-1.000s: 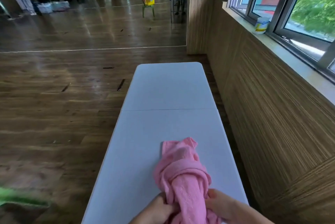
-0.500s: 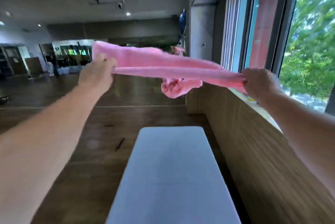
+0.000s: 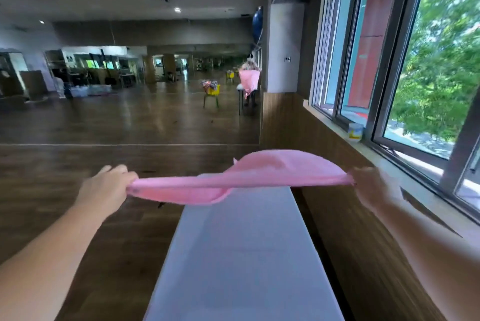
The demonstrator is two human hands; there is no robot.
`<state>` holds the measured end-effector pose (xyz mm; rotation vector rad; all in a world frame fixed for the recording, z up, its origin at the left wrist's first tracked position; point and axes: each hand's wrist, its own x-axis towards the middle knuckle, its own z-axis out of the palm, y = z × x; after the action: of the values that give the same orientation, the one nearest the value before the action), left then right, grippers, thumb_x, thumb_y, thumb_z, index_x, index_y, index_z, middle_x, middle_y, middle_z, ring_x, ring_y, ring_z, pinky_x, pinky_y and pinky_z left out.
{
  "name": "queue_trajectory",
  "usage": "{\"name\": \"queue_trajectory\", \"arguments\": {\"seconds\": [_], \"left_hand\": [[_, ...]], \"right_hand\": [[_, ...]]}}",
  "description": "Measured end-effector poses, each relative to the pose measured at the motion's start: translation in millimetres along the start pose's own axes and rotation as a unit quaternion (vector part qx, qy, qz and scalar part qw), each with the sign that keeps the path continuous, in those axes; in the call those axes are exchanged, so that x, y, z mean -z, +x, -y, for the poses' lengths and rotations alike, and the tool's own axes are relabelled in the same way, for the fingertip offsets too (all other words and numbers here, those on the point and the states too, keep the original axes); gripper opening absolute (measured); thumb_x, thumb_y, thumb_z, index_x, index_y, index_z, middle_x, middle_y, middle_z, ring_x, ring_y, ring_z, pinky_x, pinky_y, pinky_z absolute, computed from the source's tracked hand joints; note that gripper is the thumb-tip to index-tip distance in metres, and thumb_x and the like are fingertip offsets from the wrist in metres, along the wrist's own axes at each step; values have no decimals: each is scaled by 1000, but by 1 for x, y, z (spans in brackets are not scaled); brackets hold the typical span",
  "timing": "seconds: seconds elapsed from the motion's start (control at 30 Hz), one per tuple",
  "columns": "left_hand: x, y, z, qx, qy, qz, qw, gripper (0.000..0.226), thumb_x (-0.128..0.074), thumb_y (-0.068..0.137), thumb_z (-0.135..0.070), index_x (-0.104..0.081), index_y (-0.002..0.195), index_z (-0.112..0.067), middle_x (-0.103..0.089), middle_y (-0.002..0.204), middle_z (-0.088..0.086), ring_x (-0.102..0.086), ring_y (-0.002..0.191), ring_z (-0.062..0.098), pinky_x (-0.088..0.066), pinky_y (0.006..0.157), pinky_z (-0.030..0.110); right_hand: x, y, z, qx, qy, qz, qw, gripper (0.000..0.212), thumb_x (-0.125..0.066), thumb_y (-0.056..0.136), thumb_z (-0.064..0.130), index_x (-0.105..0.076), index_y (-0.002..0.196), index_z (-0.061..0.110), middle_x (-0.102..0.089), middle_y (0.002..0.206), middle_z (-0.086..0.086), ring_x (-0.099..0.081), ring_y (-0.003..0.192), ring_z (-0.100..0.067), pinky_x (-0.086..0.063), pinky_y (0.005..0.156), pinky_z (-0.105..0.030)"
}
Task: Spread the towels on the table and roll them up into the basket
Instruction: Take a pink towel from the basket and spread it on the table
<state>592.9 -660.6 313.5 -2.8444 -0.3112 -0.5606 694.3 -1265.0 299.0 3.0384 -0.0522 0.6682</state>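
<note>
A pink towel point(image 3: 241, 180) hangs stretched in the air above the far part of the long white table point(image 3: 244, 255). My left hand point(image 3: 106, 188) grips its left end and my right hand point(image 3: 371, 185) grips its right end, both arms held out in front. The towel billows upward in the middle and is blurred by motion. No basket shows near me in this view.
A wood-panelled wall point(image 3: 363, 242) and window sill run close along the table's right side; a small white tub point(image 3: 355, 131) stands on the sill. Wooden floor lies to the left. A wall mirror ahead reflects a person with a pink towel point(image 3: 248, 82) and a yellow chair point(image 3: 211, 92).
The towel went from a bunched heap on the table up into the air, pulled wide between both hands. It has since dropped lower toward the table and is billowing flatter.
</note>
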Motion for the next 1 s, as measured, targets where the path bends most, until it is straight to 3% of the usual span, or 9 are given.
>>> {"name": "queue_trajectory", "arguments": {"seconds": [0.13, 0.3, 0.5, 0.57, 0.7, 0.83, 1.0], "left_hand": [[-67, -76, 11, 22, -37, 55, 998, 45, -51, 81, -4, -52, 79, -50, -41, 88, -10, -39, 93, 11, -39, 60, 31], [-143, -161, 26, 31, -95, 137, 986, 45, -45, 76, -14, -54, 81, -57, -44, 92, -12, -46, 80, 8, -41, 59, 31], [-198, -255, 41, 3, -151, 164, 975, 63, -47, 72, 2, -65, 89, -55, -57, 102, -22, -47, 83, 6, -50, 64, 30], [-201, -284, 42, 11, -159, 164, 974, 68, -51, 72, 2, -65, 98, -59, -60, 106, -22, -50, 83, 5, -51, 67, 28], [-187, -348, 34, 45, -220, 164, 961, 64, -60, 68, 11, -76, 97, -44, -65, 102, -15, -57, 85, 9, -50, 71, 29], [-181, -414, 33, 82, -216, 213, 949, 62, -63, 71, 2, -71, 95, -54, -63, 103, -17, -55, 86, 4, -48, 71, 26], [-163, -483, 17, 80, -184, 202, 959, 58, -66, 74, 9, -76, 107, -38, -66, 106, -19, -47, 92, 14, -53, 75, 33]], "right_hand": [[-54, -94, -9, -5, 2, 97, 995, 26, -50, 85, 12, -61, 79, 35, -63, 83, 12, -65, 82, -14, -52, 66, -29], [-104, -198, -16, -24, -2, 149, 989, 40, -45, 83, 13, -65, 101, 44, -59, 85, 17, -63, 90, -10, -49, 67, -26], [-108, -293, -29, -2, -39, 207, 978, 43, -44, 84, 14, -64, 106, 46, -51, 79, 16, -48, 83, -10, -47, 67, -27], [-107, -321, -35, -1, -37, 214, 976, 37, -53, 87, 18, -68, 105, 46, -54, 78, 17, -46, 80, -10, -48, 64, -27], [-105, -377, -50, 7, -18, 223, 975, 25, -62, 88, 26, -72, 103, 42, -56, 76, 18, -44, 77, -9, -49, 61, -28], [-107, -427, -63, 12, 14, 233, 972, 28, -74, 79, 23, -74, 103, 38, -51, 75, 17, -44, 75, -12, -49, 55, -30], [-115, -486, -87, 57, 38, 275, 959, 46, -90, 59, 21, -76, 101, 34, -51, 80, 16, -48, 72, -14, -49, 43, -30]]}}
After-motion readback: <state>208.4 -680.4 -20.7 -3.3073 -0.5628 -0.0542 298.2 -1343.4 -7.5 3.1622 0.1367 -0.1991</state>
